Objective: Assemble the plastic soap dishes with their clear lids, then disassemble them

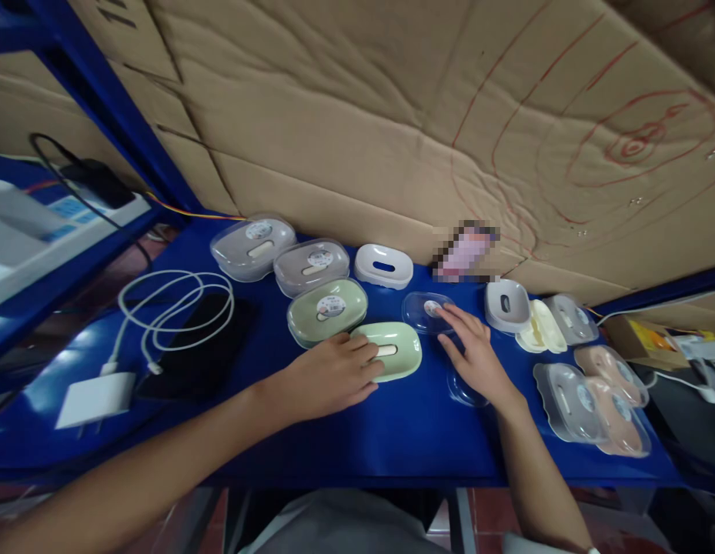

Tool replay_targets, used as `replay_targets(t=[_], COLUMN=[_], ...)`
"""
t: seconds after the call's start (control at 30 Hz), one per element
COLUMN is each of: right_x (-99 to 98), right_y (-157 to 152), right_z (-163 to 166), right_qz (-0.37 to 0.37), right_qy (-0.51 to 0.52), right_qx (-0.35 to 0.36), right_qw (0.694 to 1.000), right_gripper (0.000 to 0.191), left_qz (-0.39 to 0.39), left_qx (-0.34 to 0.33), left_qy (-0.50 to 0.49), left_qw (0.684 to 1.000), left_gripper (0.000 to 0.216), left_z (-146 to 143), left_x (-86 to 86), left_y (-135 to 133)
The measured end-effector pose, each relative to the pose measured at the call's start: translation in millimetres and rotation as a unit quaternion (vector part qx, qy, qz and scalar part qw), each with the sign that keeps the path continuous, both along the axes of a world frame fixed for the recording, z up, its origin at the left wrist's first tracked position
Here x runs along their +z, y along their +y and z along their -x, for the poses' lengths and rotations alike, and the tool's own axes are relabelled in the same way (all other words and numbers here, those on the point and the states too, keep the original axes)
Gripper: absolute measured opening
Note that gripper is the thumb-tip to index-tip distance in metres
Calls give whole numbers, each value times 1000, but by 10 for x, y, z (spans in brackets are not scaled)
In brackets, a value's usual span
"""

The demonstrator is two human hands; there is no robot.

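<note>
Touching: left hand (344,375) curls its fingers over the left end of the green dish (404,352); whether it grips, I cannot tell.
Right hand (473,355): open, fingers spread, fingertips at the clear lid (419,314).
Green dish: between the hands, nearer the left.
Axis: long side runs from left hand toward right; hollow seems to face up.
Progress: apparently partway; insert (385,350) sits at the slot, lid lies off. Beyond the left hand, the green box (329,309) is lidded; farther beyond, the white dish (402,269) is bare, slot unfilled.
</note>
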State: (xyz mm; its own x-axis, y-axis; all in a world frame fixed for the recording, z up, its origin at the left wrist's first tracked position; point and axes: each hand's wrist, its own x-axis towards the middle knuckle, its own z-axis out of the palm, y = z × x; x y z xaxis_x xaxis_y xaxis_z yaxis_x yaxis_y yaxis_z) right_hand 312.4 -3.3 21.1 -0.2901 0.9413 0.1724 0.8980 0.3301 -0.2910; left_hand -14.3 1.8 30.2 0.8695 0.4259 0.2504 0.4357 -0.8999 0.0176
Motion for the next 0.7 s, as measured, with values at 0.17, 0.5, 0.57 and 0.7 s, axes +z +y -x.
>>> replay_targets(t=[0.17,0.5,0.57,0.7], right_x=[-127,-31,31,71], right_y=[47,26,-16,-139], right_z=[-35,73,127,303], right_qz=[2,-26,-37,-56], right_qy=[-58,37,64,86], right_qx=[-4,-18,3,63], right_qw=[998,999,997,993], right_gripper=[58,47,44,45], left_qz=[3,-41,-56,-72], left_qx=[-40,-39,-27,11], left_qy=[-18,-48,-38,-52], left_qw=[999,997,997,996], left_gripper=[17,14,21,28], left_z=[4,-23,-11,-12], left_x=[-18,-37,-28,-54], left_y=[-46,-27,-7,32])
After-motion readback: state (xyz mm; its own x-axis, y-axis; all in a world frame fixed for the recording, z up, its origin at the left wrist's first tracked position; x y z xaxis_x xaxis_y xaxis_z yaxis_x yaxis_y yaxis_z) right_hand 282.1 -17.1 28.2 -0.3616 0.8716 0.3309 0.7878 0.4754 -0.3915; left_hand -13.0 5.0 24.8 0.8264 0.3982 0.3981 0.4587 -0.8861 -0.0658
